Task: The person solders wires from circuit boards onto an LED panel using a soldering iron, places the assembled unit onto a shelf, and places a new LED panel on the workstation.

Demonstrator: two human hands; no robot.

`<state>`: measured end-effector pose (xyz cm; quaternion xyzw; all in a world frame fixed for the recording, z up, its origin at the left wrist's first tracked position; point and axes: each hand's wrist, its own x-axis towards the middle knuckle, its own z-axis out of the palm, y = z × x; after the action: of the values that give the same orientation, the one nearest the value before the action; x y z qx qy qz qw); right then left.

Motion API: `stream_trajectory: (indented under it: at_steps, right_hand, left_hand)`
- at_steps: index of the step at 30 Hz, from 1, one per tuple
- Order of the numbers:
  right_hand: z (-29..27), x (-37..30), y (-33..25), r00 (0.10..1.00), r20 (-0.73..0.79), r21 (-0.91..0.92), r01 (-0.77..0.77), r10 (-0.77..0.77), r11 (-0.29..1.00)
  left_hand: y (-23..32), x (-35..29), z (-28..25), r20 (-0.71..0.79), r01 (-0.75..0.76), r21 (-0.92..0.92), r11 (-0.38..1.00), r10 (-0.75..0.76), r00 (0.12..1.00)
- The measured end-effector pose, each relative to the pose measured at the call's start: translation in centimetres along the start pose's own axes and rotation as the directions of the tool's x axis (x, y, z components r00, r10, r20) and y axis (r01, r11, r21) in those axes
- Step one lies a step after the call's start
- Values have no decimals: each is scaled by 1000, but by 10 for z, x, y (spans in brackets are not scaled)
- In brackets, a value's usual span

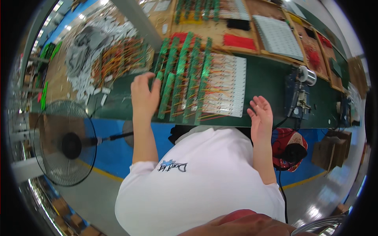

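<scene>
Several long green strips (182, 67) stand in slanting rows on a white panel (237, 84) with rows of small holes. Thin orange and red wires (214, 82) run between the strips and across the panel. Beside the leftmost strips is my left hand (144, 93), its thumb apart from slightly bent fingers and nothing visible in its grasp. Whether its fingertips touch the nearest strip, I cannot tell. To the right of the panel, over the table's front edge, my right hand (261, 115) is open, palm partly up and fingers apart, holding nothing.
A heap of orange-wired parts (120, 59) and grey-white cloth-like material (88, 47) lies left. Wooden trays (260, 51) with red wire bundles (239, 41) line the back. A solder spool (308, 75) tops a device at right. A fan (65, 142) stands lower left.
</scene>
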<state>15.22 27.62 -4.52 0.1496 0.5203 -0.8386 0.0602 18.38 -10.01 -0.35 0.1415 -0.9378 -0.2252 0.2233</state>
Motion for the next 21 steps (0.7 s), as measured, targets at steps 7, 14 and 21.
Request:
stream_trajectory:
  at_steps: [7, 14, 21]
  right_hand:
    - [2, -8, -4, 949, 52, -20, -311, 311, 950]
    - [38, 33, -28, 808, 302, -205, -463, 505, 862]
    - [95, 26, -51, 841, 443, -412, -118, 312, 904]
  left_hand:
    - [-16, -41, -9, -32, -47, -167, 985, 42, 999]
    - [64, -101, -1, 515, 318, -856, 407, 715, 473]
    - [108, -123, 86, 826, 888, -458, 47, 392, 405]
